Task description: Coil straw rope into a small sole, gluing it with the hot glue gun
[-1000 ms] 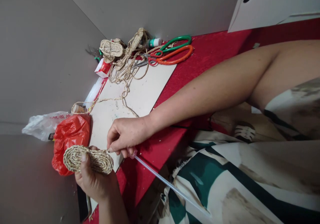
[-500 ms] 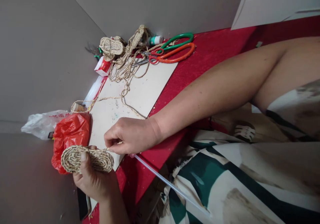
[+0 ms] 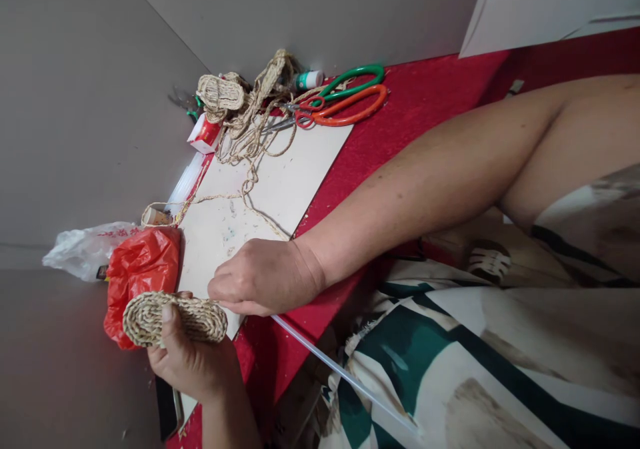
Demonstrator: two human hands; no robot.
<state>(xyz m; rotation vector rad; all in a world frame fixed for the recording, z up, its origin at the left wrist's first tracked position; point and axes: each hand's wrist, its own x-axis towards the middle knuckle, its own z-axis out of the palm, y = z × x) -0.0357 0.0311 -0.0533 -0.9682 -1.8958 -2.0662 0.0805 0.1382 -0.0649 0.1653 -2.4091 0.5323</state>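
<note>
The fingers (image 3: 225,290) of your right hand (image 3: 265,279) are curled together, tips at the edge of the woven straw piece (image 3: 203,321); the back of the hand hides what lies between them, so you cannot tell how much cord they grip. Your left hand (image 3: 185,362) has the piece clamped, thumb across its upper face, the other fingers mostly hidden behind. The piece is held up in front of you, off the table (image 3: 425,109).

What matters most is this: the piece lies just beyond your right fingertips, on the side away from your body, and its long axis runs outward from them. They meet it at the corner of its nearer end. Both hands are at it, but only the left bears it.

The piece is a flat, elongated oval with rounded ends, pale tan, its twisted rows coiled in rings around the middle, the surface ridged.

A strand of cord (image 3: 266,217) crosses the white board (image 3: 310,162) from the tangled pile (image 3: 245,125) and passes out of sight at your right wrist. A translucent rod (image 3: 345,374) slants from below that hand toward your lap. Farther out, a red plastic bag (image 3: 143,262) sits behind the piece, and large scissors (image 3: 350,99) lie beside the pile.
</note>
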